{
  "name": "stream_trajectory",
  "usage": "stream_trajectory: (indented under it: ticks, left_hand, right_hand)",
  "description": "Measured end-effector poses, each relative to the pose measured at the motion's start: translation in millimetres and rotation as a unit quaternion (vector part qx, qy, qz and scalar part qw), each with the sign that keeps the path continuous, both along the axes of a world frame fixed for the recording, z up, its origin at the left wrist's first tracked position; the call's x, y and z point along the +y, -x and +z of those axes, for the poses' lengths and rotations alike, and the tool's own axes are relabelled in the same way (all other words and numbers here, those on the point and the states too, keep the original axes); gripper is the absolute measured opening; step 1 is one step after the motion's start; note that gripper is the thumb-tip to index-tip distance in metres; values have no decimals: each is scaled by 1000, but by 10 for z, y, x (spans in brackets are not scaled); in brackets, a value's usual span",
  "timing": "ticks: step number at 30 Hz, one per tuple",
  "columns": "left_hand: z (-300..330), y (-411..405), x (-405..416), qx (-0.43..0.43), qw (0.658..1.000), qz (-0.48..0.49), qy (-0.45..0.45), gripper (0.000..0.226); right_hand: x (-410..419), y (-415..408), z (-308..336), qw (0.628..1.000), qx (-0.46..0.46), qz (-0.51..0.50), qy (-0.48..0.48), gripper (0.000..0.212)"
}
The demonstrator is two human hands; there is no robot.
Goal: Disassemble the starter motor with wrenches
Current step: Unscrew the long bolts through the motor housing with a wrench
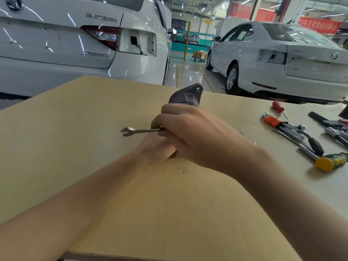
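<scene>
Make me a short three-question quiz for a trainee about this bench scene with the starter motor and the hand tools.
1. True or false: the small silver open-end wrench lies loose on the pale wooden table.
2. Which side of the table holds the spare tools, such as the yellow-headed mallet? A) left B) right
3. What does the right hand cover?

Key
1. False: it is gripped where the two hands meet; which hand holds it cannot be told.
2. B
3. The dark grey metal starter motor and most of the left hand.

Car workshop: white cars [282, 59], glossy floor [184, 72], tool-strewn workbench [56, 138].
</scene>
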State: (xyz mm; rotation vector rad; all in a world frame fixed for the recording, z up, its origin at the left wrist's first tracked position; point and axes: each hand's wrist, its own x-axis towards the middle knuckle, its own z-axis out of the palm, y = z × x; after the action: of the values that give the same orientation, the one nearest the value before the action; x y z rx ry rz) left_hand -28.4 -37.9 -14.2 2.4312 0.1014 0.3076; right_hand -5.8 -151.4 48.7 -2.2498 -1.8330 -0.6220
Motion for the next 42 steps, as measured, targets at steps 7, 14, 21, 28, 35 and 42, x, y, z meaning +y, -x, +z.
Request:
stream_trajectory:
  ticks: [7, 14, 21, 28, 35, 42]
  left_hand:
    - [-64, -112, 88, -49, 950, -51, 305, 125]
    - [-1, -81, 25, -41, 940, -27, 337, 118]
    - [10, -63, 14, -42, 935, -26, 351, 117]
    - [14, -53, 1, -48, 938, -21, 344, 116]
    - [-53, -120, 40, -57, 940, -25, 336, 115]
    - [-62, -130, 57, -54, 949, -32, 309, 100]
  right_hand:
    - [-318, 67, -194, 742, 461, 67, -482, 10]
    - [-428, 44, -434, 281, 770, 5, -573, 14]
    - [-479, 75, -492, 219, 796, -20, -564, 11]
    - [-507, 122, -490, 195, 807, -21, -558, 22]
    - [-459, 107, -465, 372, 710, -23, -597, 5]
    - [-128, 38, -9, 858, 304, -71, -408, 16]
